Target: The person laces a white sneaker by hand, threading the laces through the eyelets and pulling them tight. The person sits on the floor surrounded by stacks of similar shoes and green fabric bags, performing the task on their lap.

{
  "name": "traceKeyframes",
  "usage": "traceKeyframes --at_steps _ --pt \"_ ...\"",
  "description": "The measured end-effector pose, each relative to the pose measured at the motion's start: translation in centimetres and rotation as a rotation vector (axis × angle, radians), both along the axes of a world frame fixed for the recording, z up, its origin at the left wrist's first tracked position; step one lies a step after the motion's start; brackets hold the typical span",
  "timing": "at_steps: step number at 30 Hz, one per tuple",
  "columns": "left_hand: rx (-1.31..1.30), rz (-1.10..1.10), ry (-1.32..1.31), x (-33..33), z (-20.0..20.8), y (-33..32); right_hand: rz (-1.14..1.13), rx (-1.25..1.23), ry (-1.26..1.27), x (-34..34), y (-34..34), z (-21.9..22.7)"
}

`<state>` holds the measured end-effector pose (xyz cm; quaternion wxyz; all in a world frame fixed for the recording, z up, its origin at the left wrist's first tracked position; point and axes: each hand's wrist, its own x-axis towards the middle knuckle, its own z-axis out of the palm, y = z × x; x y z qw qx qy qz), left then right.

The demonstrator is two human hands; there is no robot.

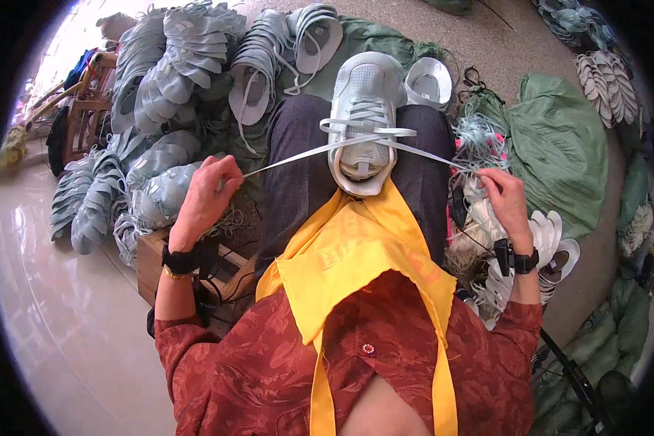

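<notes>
A pale grey-blue shoe upper (367, 83) rests between my knees, toe pointing away from me. Its flat, pale shoelace (301, 154) crosses over the tongue, with a loop lying across the lacing above the crossing. Out to the left, my left hand (212, 190) pinches one lace end. My right hand (506, 200) pinches the other end on the right, and both lengths are stretched straight. Whether a knot lies under the crossing is hard to make out. Part of a second pale upper (428, 81) shows just behind my right knee.
Stacks of pale grey-blue uppers (185, 65) crowd the left and far left, beside a wooden stool (151, 265). Bundled laces (479, 149) and a green sack (559, 138) lie to the right. A yellow apron (356, 247) covers my lap.
</notes>
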<state>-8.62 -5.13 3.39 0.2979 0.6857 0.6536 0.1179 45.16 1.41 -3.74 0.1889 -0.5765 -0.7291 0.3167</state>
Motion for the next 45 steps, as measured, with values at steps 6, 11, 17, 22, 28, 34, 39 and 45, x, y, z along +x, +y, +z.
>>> traceKeyframes --at_steps 6,11,17,22,28,34,39,45 --pt "0.013 -0.059 0.049 -0.5 0.3 0.0 -0.024 -0.174 -0.056 1.5 0.3 0.5" --pt "0.047 -0.067 0.052 0.0 1.3 0.5 0.130 -0.237 -0.138 2.5 1.0 0.5" --pt "-0.066 -0.106 -0.126 2.1 3.9 4.8 0.183 -0.647 0.138 -1.1 4.2 4.6" --pt "0.036 -0.141 -0.466 5.8 5.6 10.3 0.020 -0.516 0.715 -4.6 7.4 8.0" --pt "0.041 -0.002 -0.700 10.3 3.8 10.4 -0.170 -0.434 0.975 -9.1 3.5 5.9" --pt "-0.249 0.054 -0.760 10.6 -0.7 6.8 -0.138 -0.444 0.898 -12.7 1.7 1.0" --pt "-0.258 0.075 -0.798 10.3 -2.4 6.2 -0.166 -0.331 0.823 -14.6 2.0 -0.4" --pt "-0.192 0.117 -0.814 10.3 -3.7 5.9 -0.145 -0.269 0.777 -15.5 1.9 -0.7"
